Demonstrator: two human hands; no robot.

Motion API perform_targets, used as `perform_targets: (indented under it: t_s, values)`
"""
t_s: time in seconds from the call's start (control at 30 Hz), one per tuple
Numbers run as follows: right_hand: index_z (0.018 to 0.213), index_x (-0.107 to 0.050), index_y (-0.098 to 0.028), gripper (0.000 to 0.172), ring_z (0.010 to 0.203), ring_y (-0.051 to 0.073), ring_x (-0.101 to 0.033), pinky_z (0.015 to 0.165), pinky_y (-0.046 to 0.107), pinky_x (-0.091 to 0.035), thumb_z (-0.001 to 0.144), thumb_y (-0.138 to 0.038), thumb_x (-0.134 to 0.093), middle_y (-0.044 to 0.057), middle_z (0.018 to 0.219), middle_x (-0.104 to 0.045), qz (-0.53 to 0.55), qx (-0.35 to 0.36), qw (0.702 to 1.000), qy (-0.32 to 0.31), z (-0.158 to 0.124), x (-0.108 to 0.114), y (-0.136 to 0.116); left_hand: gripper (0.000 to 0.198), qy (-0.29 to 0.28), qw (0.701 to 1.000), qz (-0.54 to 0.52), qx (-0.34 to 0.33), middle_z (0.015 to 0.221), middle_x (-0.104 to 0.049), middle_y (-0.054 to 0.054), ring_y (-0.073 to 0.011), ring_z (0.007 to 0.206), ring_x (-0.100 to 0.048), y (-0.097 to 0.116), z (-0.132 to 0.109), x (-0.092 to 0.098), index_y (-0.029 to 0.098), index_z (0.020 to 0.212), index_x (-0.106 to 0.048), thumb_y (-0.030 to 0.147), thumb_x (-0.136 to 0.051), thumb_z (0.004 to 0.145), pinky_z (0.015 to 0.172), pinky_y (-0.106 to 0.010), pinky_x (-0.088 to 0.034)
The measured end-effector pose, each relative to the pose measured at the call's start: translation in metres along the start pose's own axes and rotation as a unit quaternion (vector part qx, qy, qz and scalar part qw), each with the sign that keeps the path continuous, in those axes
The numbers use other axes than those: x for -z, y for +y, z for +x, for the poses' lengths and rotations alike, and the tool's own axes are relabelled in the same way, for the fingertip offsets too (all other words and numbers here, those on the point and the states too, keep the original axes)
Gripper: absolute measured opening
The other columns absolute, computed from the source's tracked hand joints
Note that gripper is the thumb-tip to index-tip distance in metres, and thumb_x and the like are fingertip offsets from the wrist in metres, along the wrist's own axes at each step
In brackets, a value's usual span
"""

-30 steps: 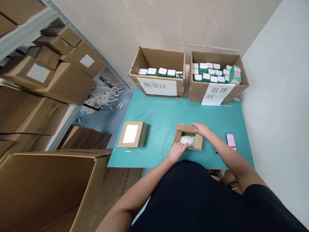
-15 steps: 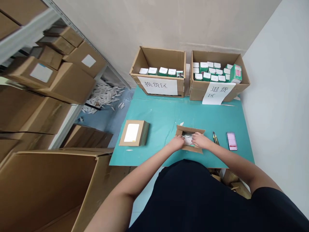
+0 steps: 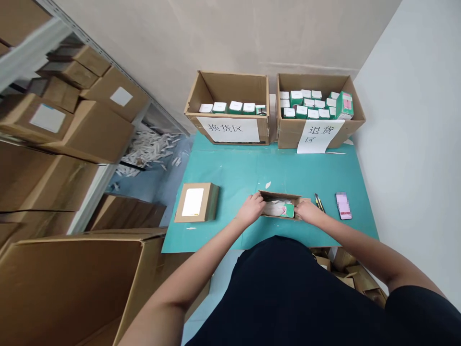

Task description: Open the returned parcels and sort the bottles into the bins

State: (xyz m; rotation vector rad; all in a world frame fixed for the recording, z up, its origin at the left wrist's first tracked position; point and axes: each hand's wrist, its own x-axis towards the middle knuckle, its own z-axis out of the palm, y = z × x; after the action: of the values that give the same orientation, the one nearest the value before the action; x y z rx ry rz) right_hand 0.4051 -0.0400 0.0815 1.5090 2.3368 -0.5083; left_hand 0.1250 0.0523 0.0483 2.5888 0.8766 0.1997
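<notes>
A small open cardboard box (image 3: 279, 195) lies before me near the table's front edge. Inside it is a green-and-white product box (image 3: 288, 210), with crumpled whitish wrapping (image 3: 273, 207) over its left part. My left hand (image 3: 253, 207) is closed on the left end of the cardboard box, fingertips at its upper left corner. At the opposite end my right hand (image 3: 304, 211) is closed on the edge, its fingertips partly hidden beside the product box. A yellow-and-black box cutter (image 3: 319, 203) lies just right of my right hand.
A taped carton (image 3: 194, 202) with a white label sits to the left, a phone (image 3: 343, 206) to the right. Two labelled bins (image 3: 226, 129) (image 3: 284, 134) holding green-and-white boxes stand at the back. A big open carton (image 3: 72, 288) and loaded shelves (image 3: 104, 178) flank the table's left side.
My hands have spread apart from the middle of the cardboard box to its two ends. Its flaps have been moved outward, and the green end of the product box now shows.
</notes>
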Motion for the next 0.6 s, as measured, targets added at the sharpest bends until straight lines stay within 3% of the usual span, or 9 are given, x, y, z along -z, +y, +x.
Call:
perform_targets:
  t_s: [0.1, 0.23, 0.4, 0.5, 0.6]
  values:
    - [0.106, -0.074, -0.013, 0.024, 0.093, 0.027, -0.071, 0.085, 0.035, -0.049, 0.089, -0.009, -0.057, 0.016, 0.097, -0.076, 0.013, -0.020, 0.999, -0.030, 0.007, -0.005, -0.011, 0.018, 0.023, 0.997, -0.001, 0.071, 0.101, -0.065, -0.012, -0.0302, 0.113, -0.056, -0.003, -0.013, -0.001, 0.021, 0.095, -0.071, 0.017, -0.054, 0.093, 0.095, -0.045, -0.047]
    - [0.119, -0.071, -0.012, 0.035, 0.099, 0.028, -0.072, 0.086, 0.033, -0.054, 0.085, -0.008, -0.061, 0.017, 0.110, -0.076, 0.031, -0.056, 0.996, -0.065, 0.030, -0.009, -0.020, 0.019, 0.051, 0.985, -0.079, 0.145, 0.103, -0.066, -0.010, -0.0262, 0.102, -0.062, -0.006, -0.021, -0.015, 0.022, 0.099, -0.072, 0.016, -0.059, 0.088, 0.093, -0.041, -0.052]
    - [0.143, -0.055, -0.006, 0.074, 0.124, 0.035, -0.063, 0.103, 0.038, -0.050, 0.073, -0.014, -0.076, 0.026, 0.140, -0.061, 0.032, -0.100, 0.991, -0.077, 0.054, -0.020, -0.023, 0.028, 0.088, 0.955, -0.177, 0.219, 0.113, -0.065, -0.007, -0.0245, 0.107, -0.064, -0.011, -0.026, -0.029, 0.023, 0.110, -0.072, 0.019, -0.065, 0.083, 0.095, -0.037, -0.054]
    - [0.145, -0.052, -0.008, 0.078, 0.132, 0.036, -0.057, 0.109, 0.040, -0.045, 0.071, -0.017, -0.077, 0.025, 0.145, -0.057, 0.028, -0.119, 0.989, -0.081, 0.064, -0.033, -0.024, 0.029, 0.106, 0.936, -0.219, 0.255, 0.114, -0.065, -0.007, -0.0238, 0.110, -0.064, -0.014, -0.027, -0.035, 0.023, 0.111, -0.072, 0.019, -0.066, 0.082, 0.098, -0.037, -0.054]
    - [0.142, -0.056, -0.009, 0.079, 0.121, 0.036, -0.063, 0.101, 0.039, -0.050, 0.068, -0.023, -0.079, 0.024, 0.139, -0.062, 0.028, -0.133, 0.988, -0.076, 0.071, -0.048, -0.025, 0.031, 0.119, 0.918, -0.251, 0.282, 0.113, -0.065, -0.007, -0.0234, 0.110, -0.064, -0.016, -0.028, -0.042, 0.021, 0.111, -0.072, 0.018, -0.067, 0.081, 0.100, -0.038, -0.053]
